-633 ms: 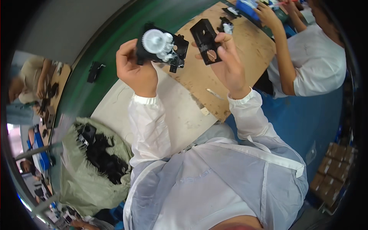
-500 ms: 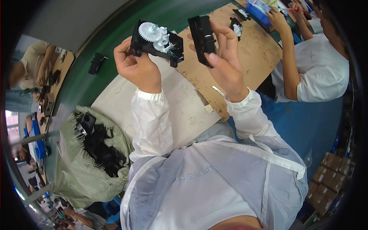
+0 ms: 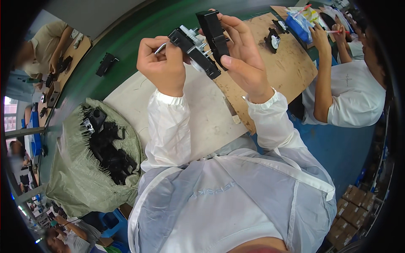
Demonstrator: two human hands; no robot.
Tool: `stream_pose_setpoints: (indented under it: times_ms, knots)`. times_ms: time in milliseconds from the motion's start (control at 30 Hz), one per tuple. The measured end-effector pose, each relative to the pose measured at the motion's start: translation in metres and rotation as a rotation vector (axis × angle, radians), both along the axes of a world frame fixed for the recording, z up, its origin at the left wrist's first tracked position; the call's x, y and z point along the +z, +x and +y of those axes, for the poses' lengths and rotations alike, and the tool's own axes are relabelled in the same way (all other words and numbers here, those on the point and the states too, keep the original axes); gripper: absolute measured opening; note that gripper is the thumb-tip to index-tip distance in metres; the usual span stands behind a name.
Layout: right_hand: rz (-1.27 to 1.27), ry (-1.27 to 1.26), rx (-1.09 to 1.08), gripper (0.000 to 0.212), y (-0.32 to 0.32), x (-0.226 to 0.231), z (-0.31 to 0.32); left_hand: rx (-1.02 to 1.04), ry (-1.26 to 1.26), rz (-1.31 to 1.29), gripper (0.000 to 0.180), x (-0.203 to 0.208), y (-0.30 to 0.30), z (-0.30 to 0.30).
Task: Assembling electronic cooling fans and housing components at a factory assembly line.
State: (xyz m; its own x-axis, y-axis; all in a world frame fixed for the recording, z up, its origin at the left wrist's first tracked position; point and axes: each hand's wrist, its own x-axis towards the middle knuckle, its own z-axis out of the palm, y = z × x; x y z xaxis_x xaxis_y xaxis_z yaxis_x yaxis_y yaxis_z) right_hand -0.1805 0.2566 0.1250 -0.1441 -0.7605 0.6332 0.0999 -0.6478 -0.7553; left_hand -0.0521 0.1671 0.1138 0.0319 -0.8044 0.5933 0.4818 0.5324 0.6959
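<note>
My left hand (image 3: 162, 65) grips a black plastic housing half with white gears (image 3: 196, 52), tilted so its geared face turns toward the right. A thin metal pin or rod juts out near the left fingers. In my right hand (image 3: 249, 59) is a black rectangular plastic cover (image 3: 213, 36), held upright by thumb and fingers. The two parts face each other above the table, very close together; whether they touch I cannot tell. The gears are partly hidden between them.
A woven sack (image 3: 90, 168) of black parts stands at my left. One black part (image 3: 106, 64) lies on the green surface. Two geared assemblies (image 3: 273, 41) rest on the brown board (image 3: 291, 63). A co-worker (image 3: 346, 88) sits at the right beside a blue bin (image 3: 298, 27).
My left hand has turned the geared housing half from facing up to facing the cover and moved it rightward. The cover has tilted and come closer to it.
</note>
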Motion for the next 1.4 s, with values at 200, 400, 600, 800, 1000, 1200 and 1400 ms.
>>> stream_pose_setpoints:
  times_ms: [200,400,600,800,1000,1200,1400]
  knots:
    - [0.026,0.031,0.031,0.077,-0.003,-0.001,0.000,-0.041,0.045,0.034,0.010,0.003,0.001,0.003]
    - [-0.012,0.065,0.064,0.074,0.000,0.001,0.002,-0.032,0.053,0.022,0.012,0.004,0.000,0.004]
    - [0.013,0.097,0.051,0.069,0.003,0.003,0.004,-0.019,0.097,-0.001,0.012,0.004,0.000,0.008]
    - [-0.033,0.177,0.087,0.067,-0.001,-0.005,0.002,0.067,0.057,-0.120,0.012,-0.008,0.000,0.005]
    - [-0.027,0.251,0.177,0.066,-0.003,-0.010,0.002,0.163,0.026,-0.251,0.013,-0.013,0.001,0.005]
    - [-0.041,0.272,0.107,0.067,0.002,-0.012,0.002,0.031,0.190,-0.292,0.023,-0.007,0.002,0.009]
    - [-0.084,0.183,0.034,0.066,0.002,-0.020,-0.004,-0.021,0.138,-0.285,0.048,0.001,-0.007,0.031]
